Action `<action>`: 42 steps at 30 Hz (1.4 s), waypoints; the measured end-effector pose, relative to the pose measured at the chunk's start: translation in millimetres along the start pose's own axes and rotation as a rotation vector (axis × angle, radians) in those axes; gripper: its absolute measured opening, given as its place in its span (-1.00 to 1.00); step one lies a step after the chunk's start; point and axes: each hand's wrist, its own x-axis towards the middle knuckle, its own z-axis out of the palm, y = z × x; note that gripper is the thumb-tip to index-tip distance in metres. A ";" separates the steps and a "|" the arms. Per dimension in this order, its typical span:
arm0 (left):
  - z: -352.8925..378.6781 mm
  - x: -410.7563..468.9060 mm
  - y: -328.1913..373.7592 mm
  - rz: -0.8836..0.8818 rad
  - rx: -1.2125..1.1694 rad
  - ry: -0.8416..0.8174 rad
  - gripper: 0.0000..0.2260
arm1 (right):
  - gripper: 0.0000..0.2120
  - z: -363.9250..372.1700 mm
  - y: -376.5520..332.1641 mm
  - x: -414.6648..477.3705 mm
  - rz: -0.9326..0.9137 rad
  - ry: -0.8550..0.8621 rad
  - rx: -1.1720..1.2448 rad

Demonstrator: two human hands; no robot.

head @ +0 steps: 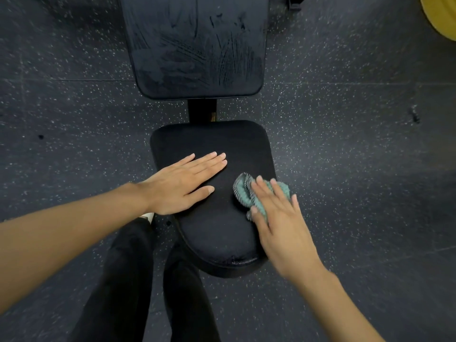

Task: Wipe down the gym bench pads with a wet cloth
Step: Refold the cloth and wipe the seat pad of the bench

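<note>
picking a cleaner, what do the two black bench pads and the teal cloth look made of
Rounded black seat pad: likely matte vinyl or faux leather over foam, smooth with a seamed near edge. Long black back pad: seemingly the same, since wet streaks sit on its surface. Teal ribbed cloth: probably microfibre, with fuzzy ridges.

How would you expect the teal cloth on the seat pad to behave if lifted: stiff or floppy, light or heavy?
Probably floppy: the cloth lies bunched in folds under the right hand. Likely light, as its folds look thin. Its ribbed surface may drag on the seat pad rather than slip.
</note>
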 end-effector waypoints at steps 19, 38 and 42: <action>-0.6 12.1 2.7 -0.081 -0.013 0.001 -0.32 | -0.53 -4.8 17.8 -14.0 -0.044 -0.038 0.377; -10.0 39.1 -3.7 -0.034 0.002 -0.054 -0.33 | -0.57 1.9 33.2 88.2 0.101 0.060 0.639; -12.7 58.1 -5.4 -0.017 -0.002 -0.061 -0.32 | -0.53 6.6 30.7 63.0 0.184 0.132 0.753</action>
